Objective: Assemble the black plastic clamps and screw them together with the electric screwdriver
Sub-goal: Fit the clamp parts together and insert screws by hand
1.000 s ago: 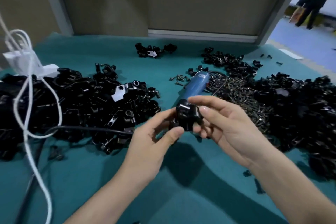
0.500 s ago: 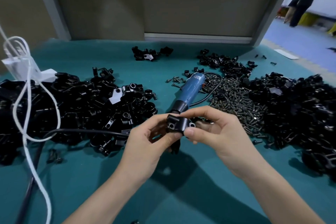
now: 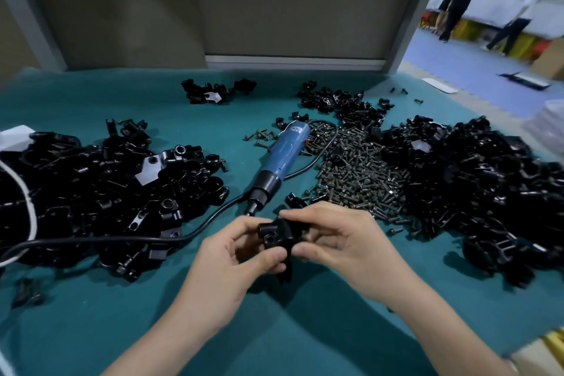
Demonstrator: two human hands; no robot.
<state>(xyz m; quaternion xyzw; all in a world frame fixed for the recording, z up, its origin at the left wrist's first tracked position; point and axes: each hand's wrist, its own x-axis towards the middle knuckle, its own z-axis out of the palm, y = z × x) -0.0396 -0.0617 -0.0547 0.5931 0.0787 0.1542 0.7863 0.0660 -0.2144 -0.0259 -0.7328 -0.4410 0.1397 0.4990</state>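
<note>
Black clamp (image 3: 276, 235) pinched between left hand (image 3: 232, 256) and right hand (image 3: 345, 241) above the table (image 3: 91, 314)

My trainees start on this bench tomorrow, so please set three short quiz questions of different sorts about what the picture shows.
1. True or false: the blue electric screwdriver is held in the right hand.
2. Multiple choice: the black clamp is held by A) the left hand alone, B) the right hand alone, C) both hands.
3. Fill in: the loose screws lie heaped to the ____ of the screwdriver, from the person's view.

Key
1. False; it lies on the teal table.
2. C.
3. Right.
</note>
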